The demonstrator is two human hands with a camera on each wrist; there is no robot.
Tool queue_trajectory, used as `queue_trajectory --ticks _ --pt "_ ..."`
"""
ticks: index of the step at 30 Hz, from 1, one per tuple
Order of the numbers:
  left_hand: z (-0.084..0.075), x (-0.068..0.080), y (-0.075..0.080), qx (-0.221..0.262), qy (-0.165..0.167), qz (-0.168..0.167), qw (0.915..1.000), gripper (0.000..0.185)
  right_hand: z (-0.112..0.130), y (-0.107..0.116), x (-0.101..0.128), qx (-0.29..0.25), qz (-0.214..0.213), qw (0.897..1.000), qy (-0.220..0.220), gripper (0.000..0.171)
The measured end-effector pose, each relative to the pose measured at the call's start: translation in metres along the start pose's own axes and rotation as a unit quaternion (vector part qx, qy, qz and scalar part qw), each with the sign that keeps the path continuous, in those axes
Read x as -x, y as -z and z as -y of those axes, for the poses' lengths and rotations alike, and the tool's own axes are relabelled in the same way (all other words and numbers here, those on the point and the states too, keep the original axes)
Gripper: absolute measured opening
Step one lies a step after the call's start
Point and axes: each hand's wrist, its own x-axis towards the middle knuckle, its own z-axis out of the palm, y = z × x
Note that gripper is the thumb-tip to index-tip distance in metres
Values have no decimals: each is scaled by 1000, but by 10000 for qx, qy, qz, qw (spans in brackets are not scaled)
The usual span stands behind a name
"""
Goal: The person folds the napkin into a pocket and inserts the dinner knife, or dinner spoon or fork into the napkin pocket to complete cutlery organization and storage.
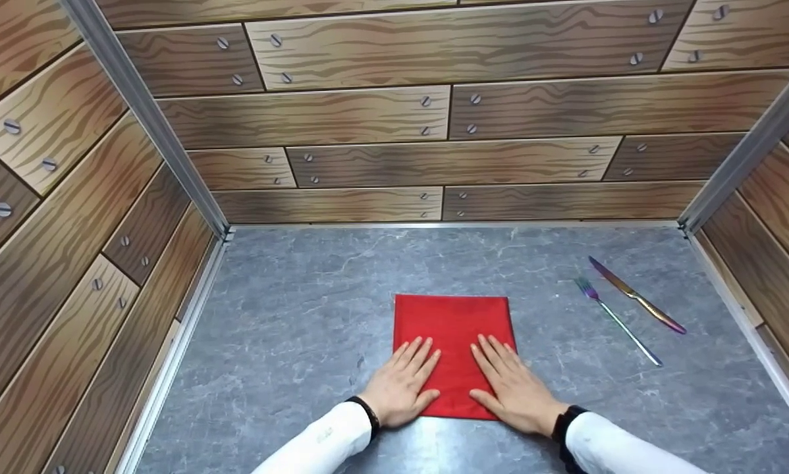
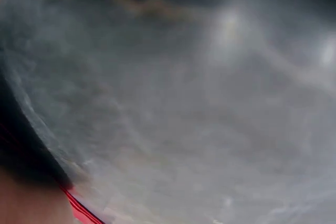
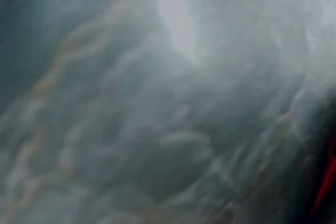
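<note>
A red cloth [image 1: 454, 322], folded into a neat rectangle, lies flat on the grey marbled tabletop. On its left part rests my left hand [image 1: 404, 385], palm down with straight fingers. My right hand [image 1: 513, 388] lies the same way over the right edge, its fingers pointing away from me. Between the two thumbs a strip of the cloth shows. In the left wrist view, layered folds of the cloth [image 2: 84, 212] appear at the bottom beside a blurred bit of the hand [image 2: 31, 203]. Only a red sliver of cloth [image 3: 326, 187] enters the right wrist view.
To the right of the cloth lie a rainbow-coloured fork [image 1: 622, 326] and, farther right, a matching table knife [image 1: 635, 296], both slanted. Wood-patterned panels [image 1: 368, 118] enclose the tabletop [image 1: 289, 316] at the back and both sides, with metal strips along the edges.
</note>
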Motion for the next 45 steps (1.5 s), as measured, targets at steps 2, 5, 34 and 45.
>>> queue_trajectory --ticks 2,5,34,45 --pt "0 0 0 18 14 3 10000 71 0 0 0 -21 -39 10000 34 78" --pt "1 1 -1 49 15 23 10000 71 -1 -1 -1 -61 -63 9999 74 76" --pt "2 1 3 87 -39 171 9998 71 -4 -6 0 -61 -3 9999 82 76" --pt "1 0 3 150 -46 184 9997 71 -6 -7 1 -46 -38 10000 49 75"
